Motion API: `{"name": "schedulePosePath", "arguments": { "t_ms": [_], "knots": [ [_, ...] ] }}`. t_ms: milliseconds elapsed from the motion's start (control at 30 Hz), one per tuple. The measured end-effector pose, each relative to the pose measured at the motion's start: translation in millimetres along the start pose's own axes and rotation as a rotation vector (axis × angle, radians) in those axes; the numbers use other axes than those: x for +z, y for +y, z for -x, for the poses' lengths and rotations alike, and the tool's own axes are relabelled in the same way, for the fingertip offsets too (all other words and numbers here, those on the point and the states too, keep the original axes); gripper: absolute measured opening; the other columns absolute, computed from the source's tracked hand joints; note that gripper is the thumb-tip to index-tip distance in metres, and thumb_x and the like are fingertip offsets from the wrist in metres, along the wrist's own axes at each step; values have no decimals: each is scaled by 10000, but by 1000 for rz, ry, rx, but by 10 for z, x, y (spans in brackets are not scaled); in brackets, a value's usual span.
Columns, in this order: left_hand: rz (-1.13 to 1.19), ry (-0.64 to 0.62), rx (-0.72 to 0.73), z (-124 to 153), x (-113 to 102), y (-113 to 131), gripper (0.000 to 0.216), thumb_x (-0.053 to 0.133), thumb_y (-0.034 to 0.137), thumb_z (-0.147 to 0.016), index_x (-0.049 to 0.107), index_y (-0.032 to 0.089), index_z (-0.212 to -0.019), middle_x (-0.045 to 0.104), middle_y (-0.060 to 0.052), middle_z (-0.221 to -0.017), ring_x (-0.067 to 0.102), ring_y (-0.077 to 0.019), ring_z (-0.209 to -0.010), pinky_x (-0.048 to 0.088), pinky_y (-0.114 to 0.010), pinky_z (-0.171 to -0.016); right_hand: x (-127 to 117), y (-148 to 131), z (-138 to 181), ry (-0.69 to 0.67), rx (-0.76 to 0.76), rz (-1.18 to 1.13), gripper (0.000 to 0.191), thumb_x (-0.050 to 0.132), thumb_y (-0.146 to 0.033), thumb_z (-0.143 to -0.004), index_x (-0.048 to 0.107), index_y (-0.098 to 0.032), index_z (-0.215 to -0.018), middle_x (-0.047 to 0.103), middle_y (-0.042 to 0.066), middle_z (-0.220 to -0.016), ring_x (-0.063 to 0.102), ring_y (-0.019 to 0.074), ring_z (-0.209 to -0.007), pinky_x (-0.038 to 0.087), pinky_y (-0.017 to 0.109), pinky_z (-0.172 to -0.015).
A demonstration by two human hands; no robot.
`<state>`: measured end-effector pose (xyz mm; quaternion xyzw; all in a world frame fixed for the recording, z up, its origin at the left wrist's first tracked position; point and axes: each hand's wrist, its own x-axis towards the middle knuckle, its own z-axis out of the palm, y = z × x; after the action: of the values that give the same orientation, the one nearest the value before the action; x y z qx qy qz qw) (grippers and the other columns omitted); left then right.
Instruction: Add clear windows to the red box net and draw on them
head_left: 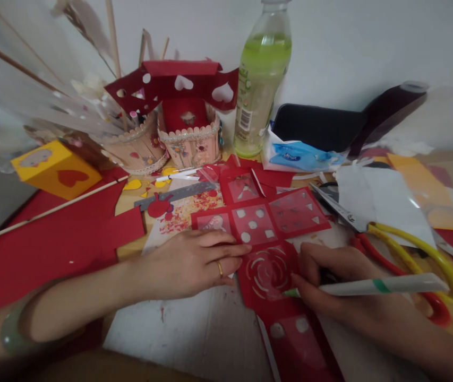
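A red paper cut-out [246, 276] shaped like an unfolded box lies in front of me, its panels pierced with dots, triangles and a swirl. Clear film seems to cover the panels. My left hand [194, 262] rests flat on the paper's left side, fingers stretched out, a gold ring on one. My right hand [333, 297] grips a white marker pen [393, 285] with a green band. The pen's green tip is at the lower right of the swirl panel; whether it touches cannot be made out. Beneath the paper is a greyish-white board [170, 334].
Scissors [405, 239] with red and yellow handles lie on the right. At the back stand a green drink bottle [264, 79], a tissue pack [301, 156] and a decorated basket [190, 143]. A yellow box [57, 170] and red paper [51, 249] occupy the left.
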<state>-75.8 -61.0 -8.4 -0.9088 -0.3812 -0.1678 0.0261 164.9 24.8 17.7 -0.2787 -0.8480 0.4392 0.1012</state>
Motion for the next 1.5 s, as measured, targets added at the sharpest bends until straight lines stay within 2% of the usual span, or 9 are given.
{"name": "schedulePosePath", "arguments": {
  "t_ms": [467,667,867,1033,1167,1267,1333,1400,1500],
  "knots": [
    [0,-33,-2,8,-5,-7,321,323,299,-993,608,153,-1006,642,-52,-1181,561,-188,-1084,517,-304,-824,51,-82,-31,-19,17,-45,281,486,-144,-769,321,-208,-551,415,-57,-501,369,67,-434,277,197,-382],
    [4,-42,-13,6,-5,-2,297,356,316,-985,599,152,-1027,637,-45,-1192,562,-197,-1086,517,-311,-822,90,-74,4,-53,-12,-43,267,502,-88,-751,337,-208,-579,430,-62,-531,391,70,-466,293,188,-410],
    [8,-50,-23,18,1,-3,325,329,319,-990,608,153,-1008,638,-73,-1180,548,-191,-1098,514,-315,-834,114,-99,-11,-56,13,-74,256,514,-142,-785,373,-205,-581,465,-48,-543,419,78,-479,330,197,-436],
    [10,-32,-9,15,11,-1,284,366,289,-979,593,138,-1059,651,-73,-1156,578,-199,-1066,526,-330,-826,86,-69,-73,30,115,-237,274,608,-280,-783,427,-199,-594,499,-42,-566,440,89,-524,341,203,-474],
    [65,37,3,-29,-18,-13,280,355,282,-983,585,127,-1026,672,-71,-1110,602,-179,-1029,520,-309,-850,-7,-69,-109,2,176,-475,310,708,-382,-686,496,-177,-589,496,-46,-536,414,82,-496,308,198,-447],
    [162,110,-49,-95,-104,14,271,357,278,-984,579,132,-1036,670,-83,-1091,618,-164,-978,517,-288,-825,-66,-86,-62,117,120,-498,317,703,-446,-678,560,-169,-625,531,-30,-561,437,92,-512,322,205,-456],
    [249,152,-105,-148,-171,73,266,378,287,-979,592,132,-1011,689,-72,-949,632,-147,-854,518,-251,-737,-75,-98,4,228,55,-469,303,636,-475,-753,613,-177,-702,550,-22,-597,451,99,-525,338,210,-464],
    [329,166,-123,-201,-219,152,294,373,311,-980,603,129,-992,676,-44,-786,619,-130,-713,500,-218,-639,-61,-110,74,316,-9,-447,288,581,-471,-814,625,-195,-746,542,-27,-596,439,95,-495,335,209,-442],
    [391,141,-109,-268,-236,261,371,324,351,-989,611,116,-976,663,-40,-723,610,-129,-638,482,-211,-584,-30,-138,157,367,-76,-389,277,591,-437,-824,591,-197,-685,527,-31,-571,422,87,-447,329,209,-408]
  ]
}}
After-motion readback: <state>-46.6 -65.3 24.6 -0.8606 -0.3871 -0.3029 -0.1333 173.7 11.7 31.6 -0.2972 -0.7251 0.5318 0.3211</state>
